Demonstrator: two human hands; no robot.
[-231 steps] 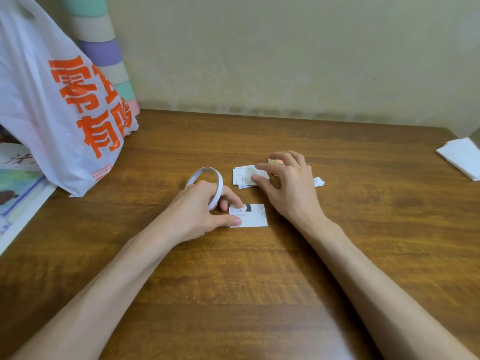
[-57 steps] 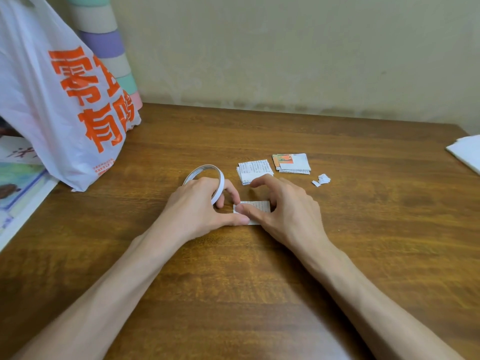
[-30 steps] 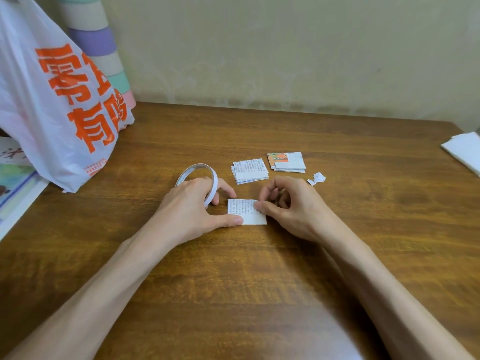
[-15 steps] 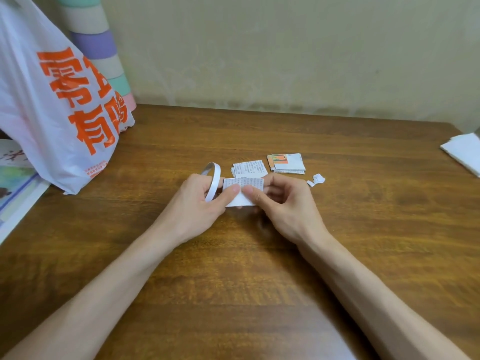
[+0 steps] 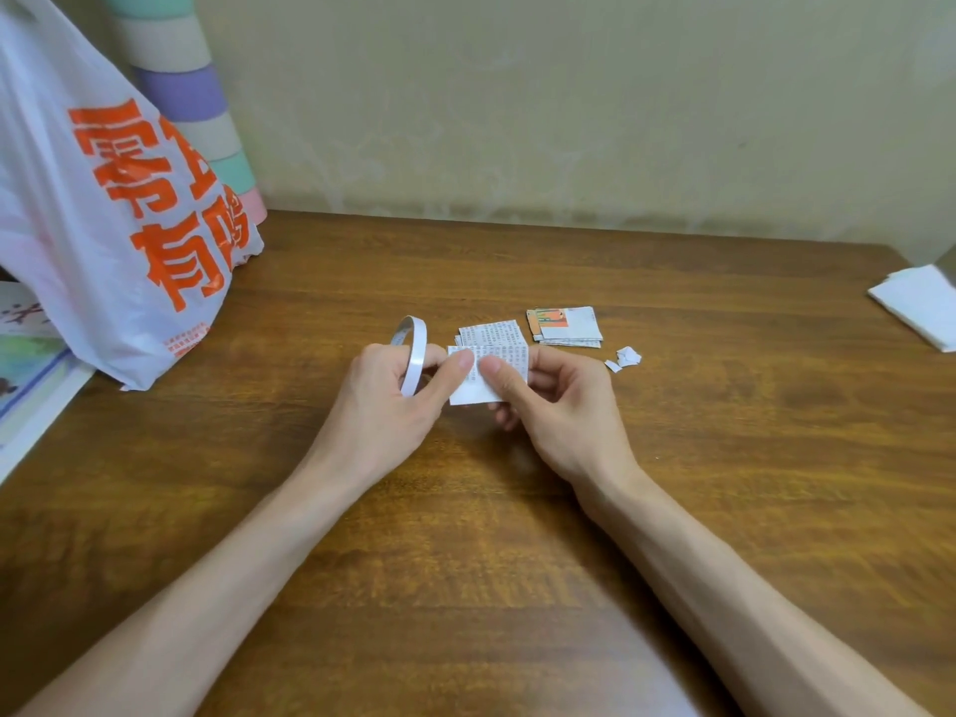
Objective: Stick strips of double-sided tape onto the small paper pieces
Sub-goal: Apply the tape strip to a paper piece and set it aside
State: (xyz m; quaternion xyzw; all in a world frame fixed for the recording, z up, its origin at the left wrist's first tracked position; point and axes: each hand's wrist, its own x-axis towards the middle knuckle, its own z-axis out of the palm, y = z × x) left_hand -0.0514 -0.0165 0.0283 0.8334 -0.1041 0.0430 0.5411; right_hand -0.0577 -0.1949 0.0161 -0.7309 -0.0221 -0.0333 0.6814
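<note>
Lifted since a second ago: the paper piece (image 5: 489,377), which lay flat on the table (image 5: 517,561), is now held just above the wood between both hands, and the tape roll (image 5: 414,354) has tipped from a low slant to standing on its rim.

Position: paper piece over the middle of the table, nearer the far edge than the near one, printed face up and tilted toward the camera. Its long axis runs left to right, so one short end faces each hand.

Key relation: roll sits just beside the paper's left end, its band seen almost edge-on and running toward the far edge. Left hand is therefore the nearer one for laying tape. Any strip would have to come rightward off the roll and along the paper's long axis.

Left hand (image 5: 393,401): fingers curled round the roll, thumb stretched right with its tip touching the paper's left end.

Right hand (image 5: 558,406): thumb on top of the paper near its middle, fingers folded beneath, a close pinch.

Free end of the tape: cannot tell whether it is already stuck down (thumbs cover that spot).

Not in use: printed stack (image 5: 496,333) just behind the hands, orange-printed stack (image 5: 566,327) to its right, torn scraps (image 5: 623,358) beside that.
</note>
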